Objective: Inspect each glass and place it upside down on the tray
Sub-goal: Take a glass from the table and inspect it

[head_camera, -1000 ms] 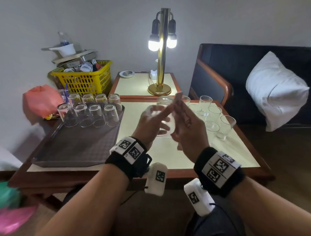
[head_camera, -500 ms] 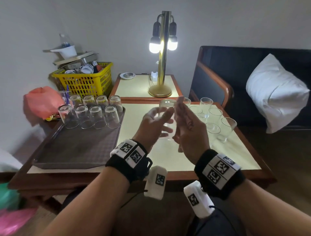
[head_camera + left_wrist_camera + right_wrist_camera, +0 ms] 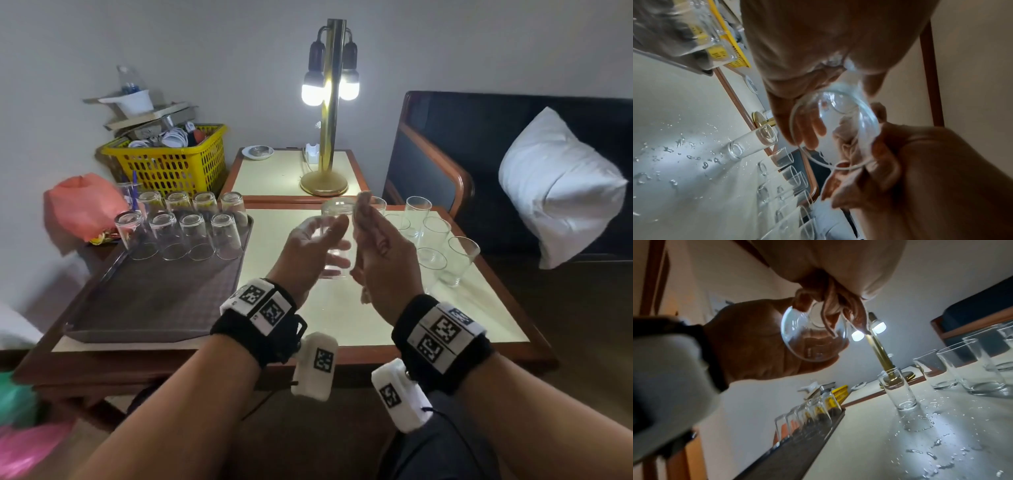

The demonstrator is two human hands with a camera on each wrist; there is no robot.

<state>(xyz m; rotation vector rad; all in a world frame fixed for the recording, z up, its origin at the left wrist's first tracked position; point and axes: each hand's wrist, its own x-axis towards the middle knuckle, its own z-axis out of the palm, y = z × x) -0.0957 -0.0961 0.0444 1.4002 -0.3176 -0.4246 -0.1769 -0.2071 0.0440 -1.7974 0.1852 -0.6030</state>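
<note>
Table (image 3: 394, 329) and its load look the same as they did a second ago. The dark tray (image 3: 154, 301) lies at its 9 o'clock side with the same two rows of inverted glasses (image 3: 191, 236) along the far edge. The upright glasses (image 3: 435, 236) wait in their cluster at 2 o'clock, none added and none taken.

What differs is slight and sits in mid-air over the table's middle. The held glass (image 3: 337, 240) has stayed between the two hands, well clear of the tray. It now reads as turned over, thick base up toward 12 o'clock and open rim down toward the wrists. Both wrist views look straight into that rim.

The left grip (image 3: 308, 253) is curled round the glass's wall from the 9 o'clock side, and its fingers show through the glass. The right grip (image 3: 383, 253) is not closed. Its fingers lie fairly straight along the wall at 3 o'clock, thumb near the rim; whether it carries any weight I cannot tell.

Water droplets (image 3: 694, 155) speckle the table beneath.

I judge the inspection of this glass to be nearly over. Being already inverted, it needs only a carry toward 9 o'clock onto the free part of the tray. The tray's count has not advanced.
</note>
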